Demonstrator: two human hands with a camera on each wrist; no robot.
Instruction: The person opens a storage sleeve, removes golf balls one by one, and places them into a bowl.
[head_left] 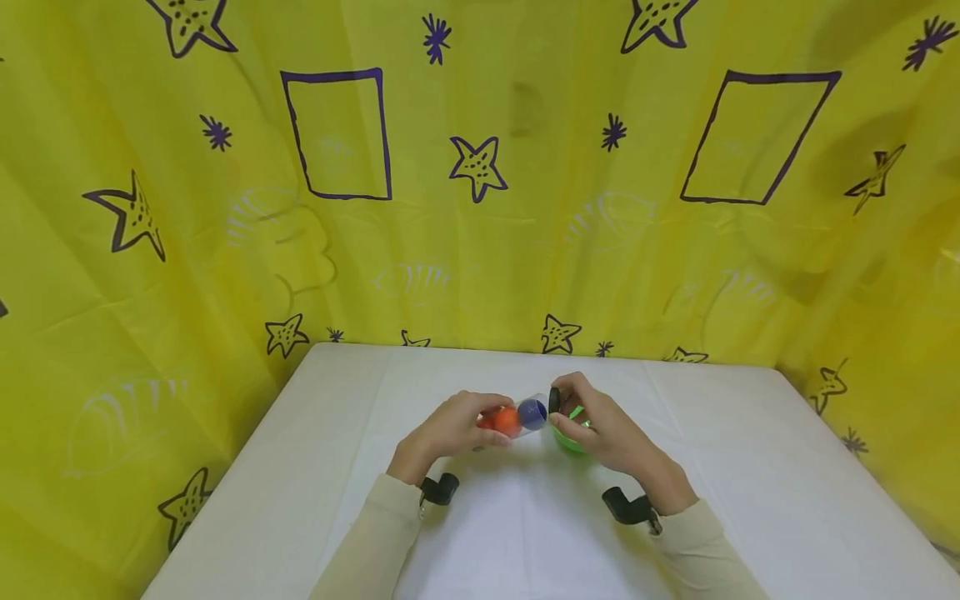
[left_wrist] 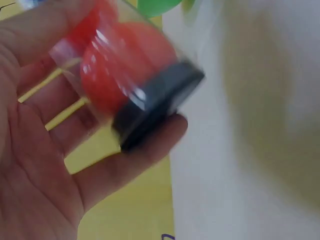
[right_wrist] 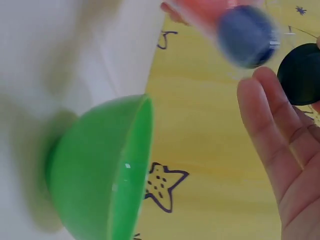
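My left hand (head_left: 453,427) grips a clear plastic tube (head_left: 542,400), held tilted above the table. Inside the tube are a blue ball (head_left: 532,414) near the uncapped end and an orange-red ball (head_left: 507,422) behind it, with more red further in. In the left wrist view, a black cap (left_wrist: 157,105) closes the other end, and a finger touches it. My right hand (head_left: 611,433) pinches a round black lid (head_left: 554,400) just off the uncapped end. Below that hand stands a green bowl (right_wrist: 95,170), partly hidden by it in the head view; its contents cannot be seen.
A white-covered table (head_left: 517,533) lies under both hands. Behind and beside it hangs a yellow curtain (head_left: 540,242) with drawn stars and frames. Each wrist carries a black camera mount, one on the left (head_left: 440,489) and one on the right (head_left: 626,507).
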